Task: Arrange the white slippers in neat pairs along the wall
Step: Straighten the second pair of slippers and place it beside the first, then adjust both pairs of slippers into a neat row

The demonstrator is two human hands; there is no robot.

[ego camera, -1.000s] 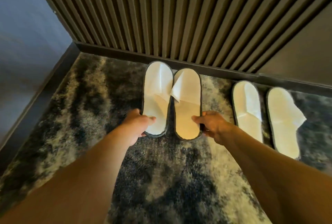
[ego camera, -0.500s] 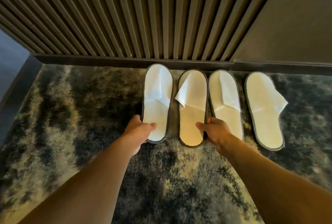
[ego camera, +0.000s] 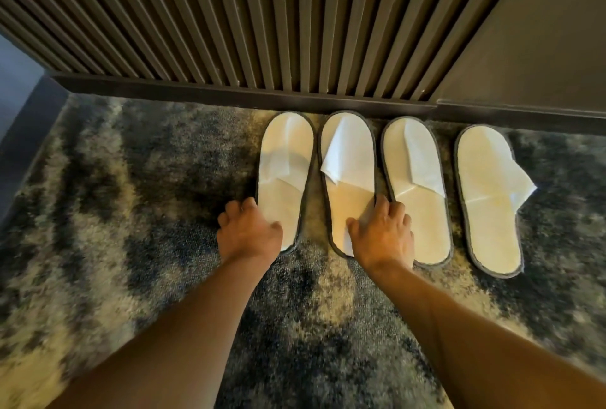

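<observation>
Several flat white slippers with grey edging lie in a row on the carpet, toes against the skirting board. My left hand (ego camera: 248, 234) grips the heel of the leftmost slipper (ego camera: 284, 165). My right hand (ego camera: 382, 235) grips the heel of the second slipper (ego camera: 348, 159), whose toe flap is folded askew. To the right, the third slipper (ego camera: 416, 179) lies close beside my right hand. The fourth slipper (ego camera: 485, 192) lies apart from it, its flap sticking out to the right.
A dark slatted wall (ego camera: 229, 14) with a skirting board (ego camera: 229, 98) runs along the back, meeting a plain dark panel (ego camera: 541, 31) at the right. The mottled grey and cream carpet (ego camera: 114, 211) covers the floor. A side wall (ego camera: 13, 87) closes the left.
Both hands have slid the left pair rightward along the wall, closing the gap to the right pair. The view has also swung so the wall lies more squarely ahead.
</observation>
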